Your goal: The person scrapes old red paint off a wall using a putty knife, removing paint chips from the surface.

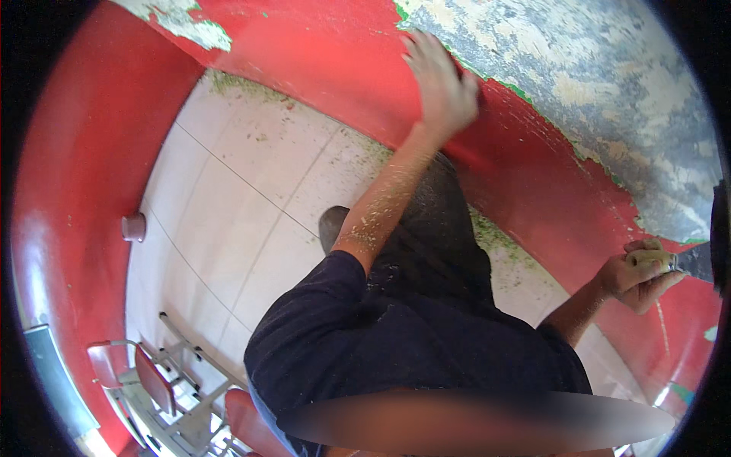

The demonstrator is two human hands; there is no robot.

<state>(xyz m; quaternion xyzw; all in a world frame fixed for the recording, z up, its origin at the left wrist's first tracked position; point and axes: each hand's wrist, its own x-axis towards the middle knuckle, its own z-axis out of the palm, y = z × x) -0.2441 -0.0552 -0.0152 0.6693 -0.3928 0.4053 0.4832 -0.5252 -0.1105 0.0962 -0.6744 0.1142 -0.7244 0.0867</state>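
My left hand (448, 91) rests on the red painted wall (327, 57), fingers spread, right by the ragged edge of the bare patch (579, 84). That patch is mottled grey and cream, with thin green paint along its border. At the right, my right hand (632, 282) grips a scraper (693, 261) with a pale handle and a flat dark metal blade. Its blade lies near the lower end of the patch's edge; whether it touches the wall I cannot tell. Pale flecks cover my left forearm.
Green and pale paint flakes (247, 85) litter the tiled floor (221, 198) along the wall's foot. Chairs with red seats and grey frames (183, 381) stand at the lower left. A small brownish-pink cylinder (133, 227) is beside the left wall. My shoe (332, 227) is close to the wall.
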